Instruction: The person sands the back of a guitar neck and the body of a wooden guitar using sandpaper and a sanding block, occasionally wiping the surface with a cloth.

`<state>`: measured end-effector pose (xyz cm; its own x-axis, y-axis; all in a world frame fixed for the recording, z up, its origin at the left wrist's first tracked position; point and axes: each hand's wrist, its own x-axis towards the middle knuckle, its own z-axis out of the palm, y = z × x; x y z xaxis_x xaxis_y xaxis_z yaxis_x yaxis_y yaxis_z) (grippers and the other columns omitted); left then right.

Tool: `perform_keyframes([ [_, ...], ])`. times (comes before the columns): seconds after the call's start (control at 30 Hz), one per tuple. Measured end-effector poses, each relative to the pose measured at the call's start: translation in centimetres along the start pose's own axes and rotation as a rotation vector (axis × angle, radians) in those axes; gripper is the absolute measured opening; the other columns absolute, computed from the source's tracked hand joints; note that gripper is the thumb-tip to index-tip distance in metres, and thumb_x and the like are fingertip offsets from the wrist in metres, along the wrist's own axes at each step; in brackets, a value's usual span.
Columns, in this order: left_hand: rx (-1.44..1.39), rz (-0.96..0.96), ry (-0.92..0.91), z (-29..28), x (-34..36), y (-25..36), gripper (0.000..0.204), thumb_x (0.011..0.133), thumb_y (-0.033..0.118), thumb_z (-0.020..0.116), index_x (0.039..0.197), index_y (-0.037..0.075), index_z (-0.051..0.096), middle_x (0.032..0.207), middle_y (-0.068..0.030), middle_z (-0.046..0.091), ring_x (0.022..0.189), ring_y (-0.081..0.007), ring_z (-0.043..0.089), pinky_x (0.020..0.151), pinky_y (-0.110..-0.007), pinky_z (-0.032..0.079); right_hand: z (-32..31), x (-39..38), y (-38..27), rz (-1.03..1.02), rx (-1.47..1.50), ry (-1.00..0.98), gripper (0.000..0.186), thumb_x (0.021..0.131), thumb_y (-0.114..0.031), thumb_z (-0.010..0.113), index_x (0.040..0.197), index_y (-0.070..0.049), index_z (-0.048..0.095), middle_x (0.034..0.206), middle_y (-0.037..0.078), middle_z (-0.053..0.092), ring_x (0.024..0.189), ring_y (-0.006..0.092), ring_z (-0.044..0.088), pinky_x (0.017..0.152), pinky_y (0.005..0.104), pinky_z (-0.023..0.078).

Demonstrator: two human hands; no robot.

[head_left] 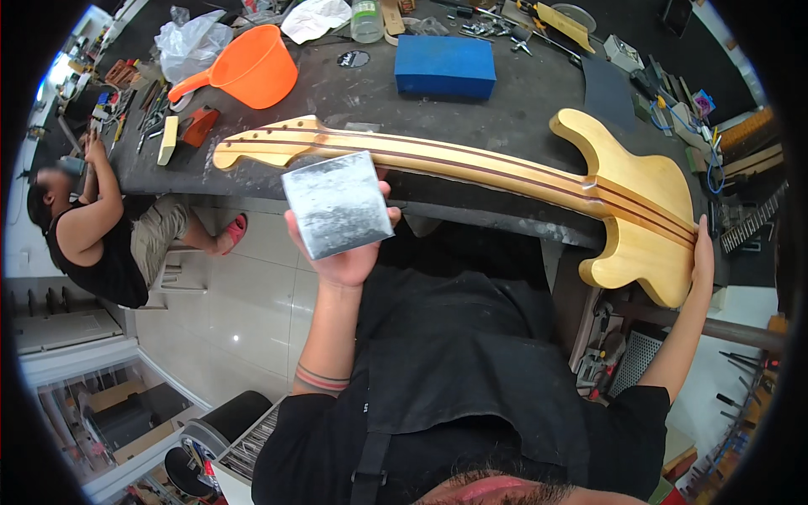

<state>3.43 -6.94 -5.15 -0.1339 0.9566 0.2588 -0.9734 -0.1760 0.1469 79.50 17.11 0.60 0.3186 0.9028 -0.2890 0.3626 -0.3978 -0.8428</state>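
While the left hand holds a grey pad, the right hand touches a guitar, straight-fingered.

Toward ten o'clock, the grey square sheet conceals most fingers of the left hand. At three o'clock, how far the fingers of the right hand reach beneath the guitar body cannot be determined; beyond it, the dark rim truncates a fretted neck. At nine, the head of a seated person is blurred. At twelve, the upper edge crops a bottle. Near one, loose metal parts are too small to identify.
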Motion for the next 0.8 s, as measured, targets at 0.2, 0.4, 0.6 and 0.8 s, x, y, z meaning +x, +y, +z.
perform_keyframes([
  [0.2,0.142,0.088,0.096,0.2,-0.9,6.5,0.096,0.100,0.063,0.086,0.180,0.026,0.048,0.183,-0.0168,0.043,0.158,-0.0508,0.043,0.118,-0.064,0.041,5.4,-3.1,-3.0,-0.109,-0.074,-0.092,0.075,0.123,-0.064,0.054,0.144,0.004,0.078,0.134,0.011,0.083,0.118,0.0169,0.077,0.108,0.0337,0.057],
  [0.4,0.221,0.121,0.091,-0.5,0.4,12.8,0.102,0.100,0.061,0.086,0.183,0.023,0.042,0.184,-0.0189,0.040,0.157,-0.0518,0.045,0.117,-0.063,0.042,11.9,-7.3,-6.5,-0.180,-0.172,0.000,0.061,0.123,-0.053,0.061,0.143,0.002,0.079,0.134,0.011,0.082,0.120,0.0182,0.074,0.107,0.0330,0.056],
  [0.6,0.294,0.143,0.060,-0.5,-0.6,12.8,0.104,0.104,0.059,0.082,0.186,0.018,0.033,0.191,-0.0259,0.028,0.166,-0.0525,0.040,0.130,-0.066,0.036,12.3,-6.2,-6.4,-0.333,-0.331,-0.138,0.035,0.120,-0.037,0.071,0.124,-0.003,0.081,0.112,0.001,0.078,0.102,0.0110,0.068,0.094,0.0296,0.055],
  [0.8,0.852,0.197,0.296,7.5,0.4,8.0,0.106,0.111,0.061,0.071,0.189,0.011,0.020,0.190,-0.0349,0.025,0.168,-0.0554,0.044,0.134,-0.068,0.041,13.3,-1.5,-5.8,-0.341,-0.063,-0.153,0.032,0.121,-0.035,0.069,0.130,-0.008,0.083,0.101,-0.009,0.071,0.087,0.0030,0.056,0.074,0.0248,0.046],
])
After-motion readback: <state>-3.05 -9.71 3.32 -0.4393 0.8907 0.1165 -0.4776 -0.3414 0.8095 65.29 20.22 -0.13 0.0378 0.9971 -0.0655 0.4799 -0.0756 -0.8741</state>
